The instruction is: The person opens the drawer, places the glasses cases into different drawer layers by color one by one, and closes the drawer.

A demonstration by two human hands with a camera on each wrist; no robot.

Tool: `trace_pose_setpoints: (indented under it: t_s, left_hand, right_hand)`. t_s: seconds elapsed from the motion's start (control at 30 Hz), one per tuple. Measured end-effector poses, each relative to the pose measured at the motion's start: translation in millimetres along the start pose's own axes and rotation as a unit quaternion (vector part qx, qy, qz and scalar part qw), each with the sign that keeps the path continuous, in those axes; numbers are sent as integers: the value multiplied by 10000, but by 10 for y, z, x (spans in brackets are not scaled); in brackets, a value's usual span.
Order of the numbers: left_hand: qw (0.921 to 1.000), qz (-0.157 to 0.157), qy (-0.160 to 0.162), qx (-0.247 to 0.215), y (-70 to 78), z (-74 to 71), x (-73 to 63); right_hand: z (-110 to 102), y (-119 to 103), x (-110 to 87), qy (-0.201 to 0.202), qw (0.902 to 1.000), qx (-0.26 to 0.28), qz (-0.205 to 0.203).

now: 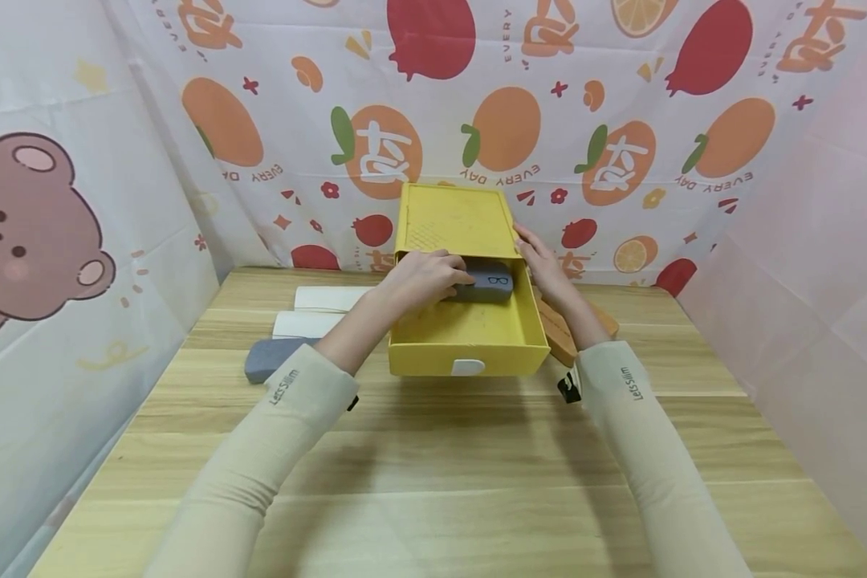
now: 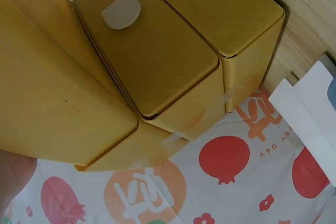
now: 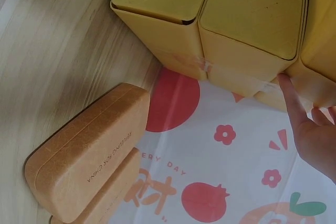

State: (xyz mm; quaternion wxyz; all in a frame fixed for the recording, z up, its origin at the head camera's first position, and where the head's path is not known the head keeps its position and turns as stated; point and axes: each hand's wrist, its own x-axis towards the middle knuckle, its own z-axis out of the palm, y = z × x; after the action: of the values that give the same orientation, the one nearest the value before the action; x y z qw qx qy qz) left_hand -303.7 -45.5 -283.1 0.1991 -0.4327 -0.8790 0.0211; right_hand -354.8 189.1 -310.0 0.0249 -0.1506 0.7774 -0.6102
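A yellow drawer unit (image 1: 457,217) stands against the back curtain with its top drawer (image 1: 470,359) pulled out toward me. Inside, near the back of that drawer, lies a grey glasses case (image 1: 493,282) with a small glasses print. My left hand (image 1: 422,277) reaches over the drawer's left wall and grips the case's left end, its fingertips partly hidden. Along the unit's right side rests my right hand (image 1: 543,261), fingers extended; in the right wrist view its index finger (image 3: 292,98) touches the unit's edge. Two lower drawers (image 2: 157,51) are closed.
Left of the unit lie two white cases (image 1: 325,299) and a blue-grey case (image 1: 278,359). Brown glasses cases (image 3: 94,153) lie on the table to the right, close by the unit. A fruit-print curtain (image 1: 448,104) hangs right behind.
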Motion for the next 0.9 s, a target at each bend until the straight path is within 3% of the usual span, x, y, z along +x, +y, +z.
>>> trace_pose_setpoints:
  t_s: [0.2, 0.4, 0.6, 0.73, 0.83, 0.9]
  left_hand:
    - [9975, -83, 491, -508, -3, -89, -110]
    - [9843, -444, 1149, -1264, -57, -216, -326]
    - [9660, -1266, 1282, -1857, -199, -301, -610]
    - [9426, -1964, 1331, -2352, -346, -214, -873]
    - [9298, -2301, 1095, -2655, -446, -95, -1130]
    - [9307, -2389, 795, -2653, -497, 1, -1312]
  right_hand:
    - [-1, 6, 0, -30, 10000, 33, 28]
    - [-12, 23, 21, 3, 10000, -46, 7]
    - [-33, 18, 27, -6, 10000, -21, 6]
    - [-30, 17, 25, -5, 10000, -30, 29]
    - [-19, 14, 23, -26, 10000, -63, 34]
    - [-12, 11, 21, -30, 10000, -69, 36]
